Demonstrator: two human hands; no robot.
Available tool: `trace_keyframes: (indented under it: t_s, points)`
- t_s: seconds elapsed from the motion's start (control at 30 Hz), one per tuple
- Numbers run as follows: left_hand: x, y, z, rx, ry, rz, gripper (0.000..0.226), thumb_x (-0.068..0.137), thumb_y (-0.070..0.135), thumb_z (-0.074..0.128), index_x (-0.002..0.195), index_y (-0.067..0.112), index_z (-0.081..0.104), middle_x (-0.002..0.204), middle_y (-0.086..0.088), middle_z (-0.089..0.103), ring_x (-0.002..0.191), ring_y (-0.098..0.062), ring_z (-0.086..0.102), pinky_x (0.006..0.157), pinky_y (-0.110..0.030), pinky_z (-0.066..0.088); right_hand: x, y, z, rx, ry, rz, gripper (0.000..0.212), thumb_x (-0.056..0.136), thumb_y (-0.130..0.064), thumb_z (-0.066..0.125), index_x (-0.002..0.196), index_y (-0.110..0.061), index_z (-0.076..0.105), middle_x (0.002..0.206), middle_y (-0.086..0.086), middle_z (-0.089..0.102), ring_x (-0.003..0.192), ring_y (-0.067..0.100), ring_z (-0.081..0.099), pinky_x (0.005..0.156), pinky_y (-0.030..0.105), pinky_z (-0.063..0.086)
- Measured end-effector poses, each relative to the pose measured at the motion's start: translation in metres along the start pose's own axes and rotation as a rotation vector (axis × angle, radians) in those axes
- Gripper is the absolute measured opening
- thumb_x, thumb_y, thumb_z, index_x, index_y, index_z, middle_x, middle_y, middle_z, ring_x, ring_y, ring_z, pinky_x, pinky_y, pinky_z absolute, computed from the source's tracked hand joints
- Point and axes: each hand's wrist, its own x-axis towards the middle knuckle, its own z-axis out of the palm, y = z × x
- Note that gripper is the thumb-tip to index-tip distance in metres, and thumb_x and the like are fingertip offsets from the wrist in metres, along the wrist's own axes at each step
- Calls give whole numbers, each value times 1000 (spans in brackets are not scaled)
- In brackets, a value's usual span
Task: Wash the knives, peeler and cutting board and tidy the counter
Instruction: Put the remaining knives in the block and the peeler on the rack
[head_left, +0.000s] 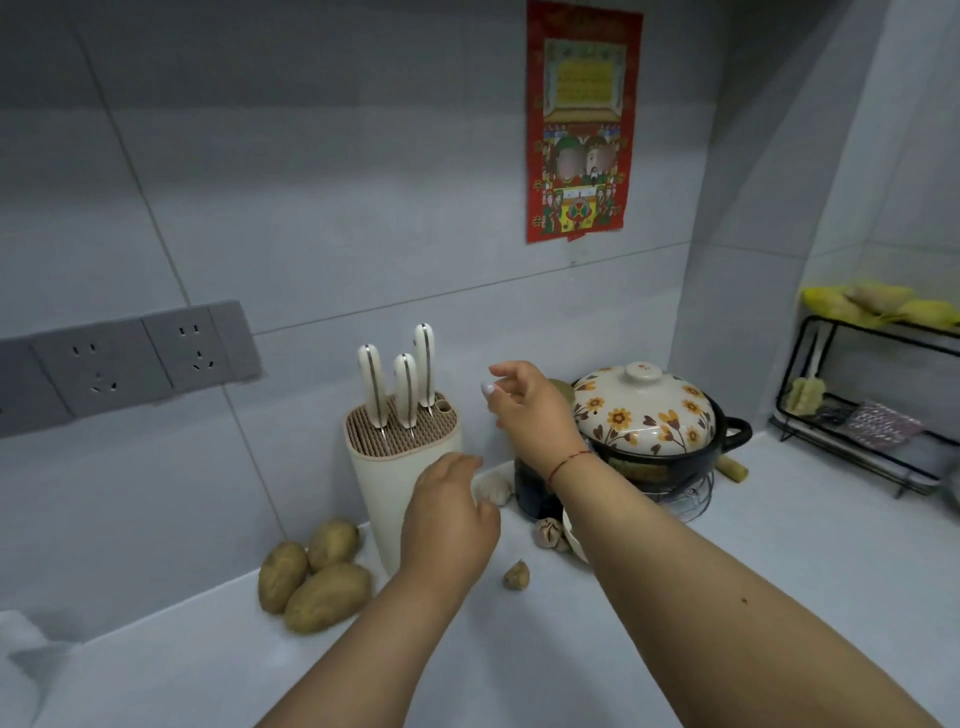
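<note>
A cream knife block (382, 480) stands against the tiled wall with three white-handled knives (404, 382) upright in its slotted top. My left hand (449, 514) rests against the block's right side, fingers loosely bent around it. My right hand (530, 408) hovers in the air just right of the knife handles, fingers loosely curled, holding nothing. No peeler or cutting board is in sight.
Three potatoes (317, 574) lie left of the block on the white counter (779, 545). A flowered clay pot (649, 415) sits behind my right wrist, with garlic bulbs (550, 532) and a small brown piece (517, 574) near it. A black wire rack (872, 410) stands at the right wall.
</note>
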Motion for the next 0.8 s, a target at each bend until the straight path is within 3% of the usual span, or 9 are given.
trace_keyframes:
  t_s: [0.1, 0.2, 0.33, 0.5, 0.7, 0.8]
  points:
    - [-9, 22, 7, -19, -50, 50, 47, 86, 13, 57, 133, 19, 53, 136, 3, 51, 125, -13, 46, 93, -9, 26, -19, 3, -24, 37, 52, 39, 21, 92, -33, 56, 111, -23, 58, 100, -2, 66, 94, 17, 65, 88, 44, 53]
    - [-17, 50, 18, -51, -115, 73, 47, 87, 15, 56, 133, 19, 51, 133, 2, 52, 119, -15, 51, 90, -17, 36, -41, 7, -55, 126, 138, 74, 3, 92, -34, 56, 91, -33, 59, 92, -2, 68, 87, 18, 67, 86, 46, 54]
    - [-31, 94, 43, -105, -185, 93, 49, 87, 18, 56, 136, 21, 49, 135, 1, 50, 119, -17, 52, 92, -26, 43, -76, 10, -106, 176, 237, 107, 10, 95, -28, 54, 86, -27, 58, 81, -4, 67, 71, 9, 65, 81, 39, 57]
    - [-58, 154, 83, -173, -308, 194, 46, 88, 19, 55, 133, 23, 51, 134, 3, 53, 118, -15, 52, 94, -28, 46, -125, 20, -174, 229, 400, 196, 16, 95, -25, 54, 84, -16, 62, 77, 3, 67, 66, 13, 61, 65, 26, 53]
    - [-113, 241, 137, -241, -510, 318, 43, 91, 20, 54, 134, 25, 47, 137, 6, 51, 114, -9, 56, 89, -21, 44, -204, 46, -274, 194, 655, 287, 23, 95, -21, 51, 90, -2, 64, 71, 3, 64, 62, 14, 58, 63, 29, 51]
    - [-140, 279, 158, -284, -609, 374, 41, 90, 17, 53, 131, 22, 50, 133, 5, 52, 110, -8, 57, 85, -18, 42, -245, 64, -320, 195, 776, 347, 21, 96, -21, 51, 86, -6, 63, 70, 4, 62, 61, 15, 56, 59, 26, 49]
